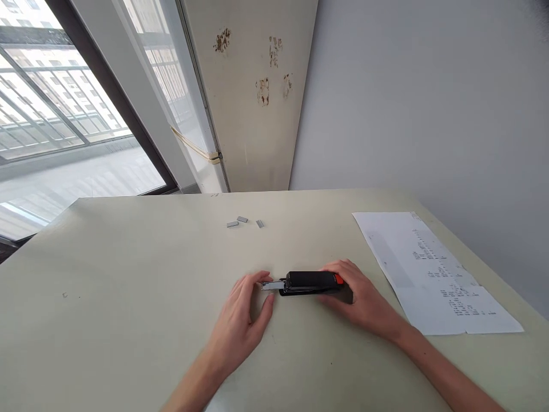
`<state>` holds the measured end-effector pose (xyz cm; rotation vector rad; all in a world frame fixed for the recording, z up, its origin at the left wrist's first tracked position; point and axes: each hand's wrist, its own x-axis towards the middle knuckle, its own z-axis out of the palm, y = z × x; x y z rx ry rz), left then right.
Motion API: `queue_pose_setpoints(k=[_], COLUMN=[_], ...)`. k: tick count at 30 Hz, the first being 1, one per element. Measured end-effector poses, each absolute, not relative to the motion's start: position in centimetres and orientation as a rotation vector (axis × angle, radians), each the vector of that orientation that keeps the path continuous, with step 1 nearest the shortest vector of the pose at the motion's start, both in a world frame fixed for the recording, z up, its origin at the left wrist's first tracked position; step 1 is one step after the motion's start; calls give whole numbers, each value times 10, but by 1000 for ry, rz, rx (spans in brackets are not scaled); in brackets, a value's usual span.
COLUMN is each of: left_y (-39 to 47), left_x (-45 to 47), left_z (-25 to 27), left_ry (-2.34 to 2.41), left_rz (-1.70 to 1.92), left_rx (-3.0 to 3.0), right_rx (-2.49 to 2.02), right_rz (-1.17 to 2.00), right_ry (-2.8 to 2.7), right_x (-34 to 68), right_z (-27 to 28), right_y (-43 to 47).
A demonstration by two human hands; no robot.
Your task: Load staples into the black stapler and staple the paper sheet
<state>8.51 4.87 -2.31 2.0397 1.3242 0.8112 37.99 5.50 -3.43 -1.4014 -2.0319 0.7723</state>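
A black stapler [311,280] with a red piece at its right end lies lengthwise on the table in the middle of the view. From its left end sticks out a silver metal staple tray [273,285]. My right hand [359,296] is wrapped around the stapler's right end, fingers on the far side and thumb on the near side. At the other end, my left hand [240,316] rests with thumb and index finger apart on either side of the tray's tip. Whether the index finger touches the metal, I cannot tell.
Beyond the stapler, several short grey staple strips [242,220] lie on the pale table [141,274]. A printed sheet of paper [398,257] lies flat at the right. Behind the table are a grey wall [412,103], a stained cream panel [257,131] and a window [55,114].
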Motion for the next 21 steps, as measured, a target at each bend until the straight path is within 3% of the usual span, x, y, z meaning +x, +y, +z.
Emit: queue_pose_setpoints(k=[7, 13, 21], left_y=[51, 45, 35], left_x=[88, 91, 108], left_z=[-19, -17, -11], left_ry=[1282, 1220, 754], left_rz=[825, 794, 824], left_rx=[2115, 1907, 719], right_rx=[-1436, -1432, -1399], right_rz=[892, 1178, 1464], right_ry=[-1942, -1669, -1362], right_x=[379, 381, 365], right_z=[-27, -11, -3], right_y=[55, 53, 46])
